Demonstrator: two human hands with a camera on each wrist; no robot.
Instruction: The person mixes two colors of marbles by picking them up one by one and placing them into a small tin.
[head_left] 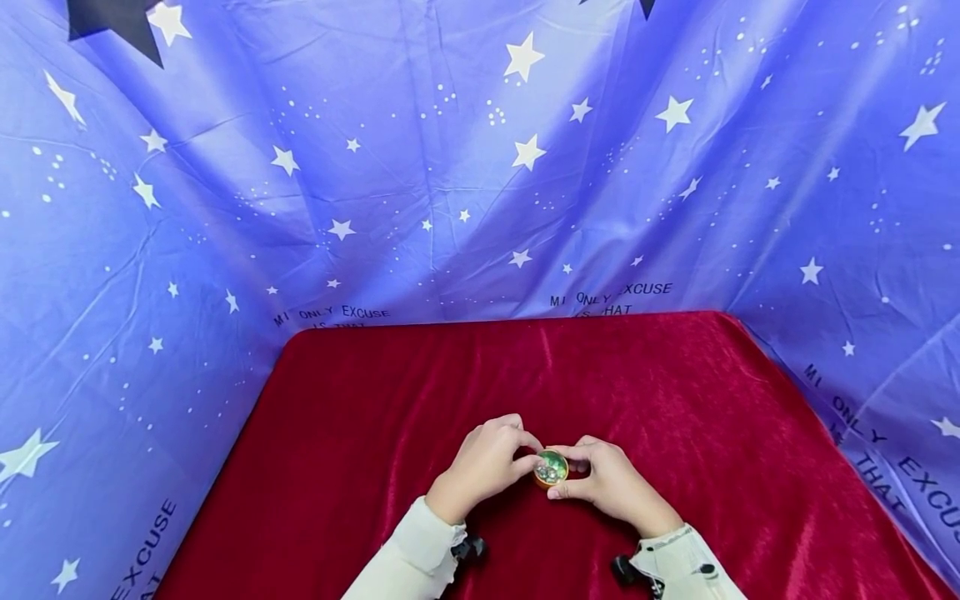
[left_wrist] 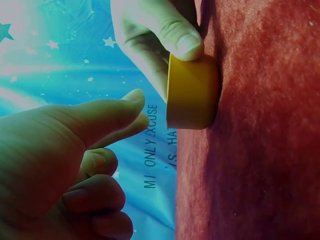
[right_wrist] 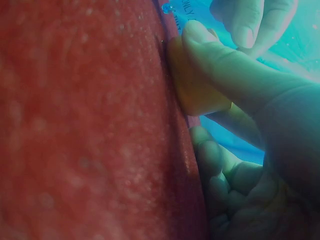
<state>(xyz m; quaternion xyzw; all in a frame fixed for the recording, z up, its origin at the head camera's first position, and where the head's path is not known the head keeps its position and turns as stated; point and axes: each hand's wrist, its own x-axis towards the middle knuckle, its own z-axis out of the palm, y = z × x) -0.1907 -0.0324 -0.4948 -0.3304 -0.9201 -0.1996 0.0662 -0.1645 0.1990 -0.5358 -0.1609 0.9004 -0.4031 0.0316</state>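
Note:
A small round yellow cup (head_left: 552, 468) rests on the red cloth, greenish inside, with several shiny, silvery little pieces in it, too small to identify. My right hand (head_left: 611, 483) grips the cup from the right, thumb on its near side and fingers on its far side. In the right wrist view the thumb lies along the yellow wall (right_wrist: 197, 90). My left hand (head_left: 486, 462) is at the cup's left rim, thumb and index fingertips close together just above the opening. Its other fingers are curled, and whether anything small sits between the fingertips cannot be made out.
Red velvet-like cloth (head_left: 360, 433) covers the table. Blue curtains (head_left: 427, 167) with white stars and printed lettering hang along the back and both sides. A dark device (head_left: 468, 548) is strapped at the left wrist, another (head_left: 626, 571) at the right.

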